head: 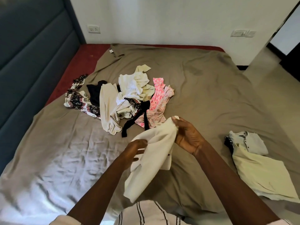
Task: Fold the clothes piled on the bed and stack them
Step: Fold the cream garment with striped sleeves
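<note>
Striped shirt front at six o'clock, nearest the lens. Just above it, held clear of the bed, cream garment: left grip curled round its bunched edge at nine o'clock of the cloth, right grip pinching a top corner at one o'clock. Likely trouble: a crooked fold from cloth so bunched and twisted; a dropped corner from so light a pinch, with the hanging tail landing in a heap; a snag on the black strap trailing out of the unfolded pile at twelve o'clock, just beyond the hands. Some risk too of a slide at the folded stack at three o'clock, laid loose and uneven. Underneath, a slack olive-brown sheet, rucked and wrinkled, poor ground for a flat fold; red mattress bare at ten o'clock. Padded blue headboard at nine, white wall at twelve with socket plate at eleven and switch plate at one, dark doorway at two.
</note>
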Tool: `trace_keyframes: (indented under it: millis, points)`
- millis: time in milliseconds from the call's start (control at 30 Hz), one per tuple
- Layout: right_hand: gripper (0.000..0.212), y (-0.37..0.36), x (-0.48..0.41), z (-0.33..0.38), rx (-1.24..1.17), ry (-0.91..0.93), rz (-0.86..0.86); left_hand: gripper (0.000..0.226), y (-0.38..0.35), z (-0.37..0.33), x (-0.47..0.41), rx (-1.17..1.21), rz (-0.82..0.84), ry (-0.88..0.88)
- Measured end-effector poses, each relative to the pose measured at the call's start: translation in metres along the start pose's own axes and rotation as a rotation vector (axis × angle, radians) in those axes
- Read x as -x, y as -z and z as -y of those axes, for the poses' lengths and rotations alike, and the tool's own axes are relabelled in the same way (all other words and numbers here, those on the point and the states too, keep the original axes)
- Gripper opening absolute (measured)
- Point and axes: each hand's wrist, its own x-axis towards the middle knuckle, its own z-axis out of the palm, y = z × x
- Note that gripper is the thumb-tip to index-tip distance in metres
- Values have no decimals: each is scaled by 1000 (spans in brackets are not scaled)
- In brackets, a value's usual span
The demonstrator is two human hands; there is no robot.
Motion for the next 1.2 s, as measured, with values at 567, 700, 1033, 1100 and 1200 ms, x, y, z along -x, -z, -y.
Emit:
trace_keyframes:
  millis: [567,700,1033,1100,1200]
  points:
    - [22,9,12,4,-364,-47,-99,85,-35,5,-14,198,63,321]
    - [83,0,15,13,-376,-27,34,43,-57,-13,-13,301,124,143]
    - [10,55,17,65,-33,361,-296,18,10,-116,18,91,-338,-419]
    - [14,61,24,72,14,378,-290,15,19,-132,32,164,-259,-488]
    - [22,65,31,81,45,421,-281,21,25,-146,51,273,-47,-370]
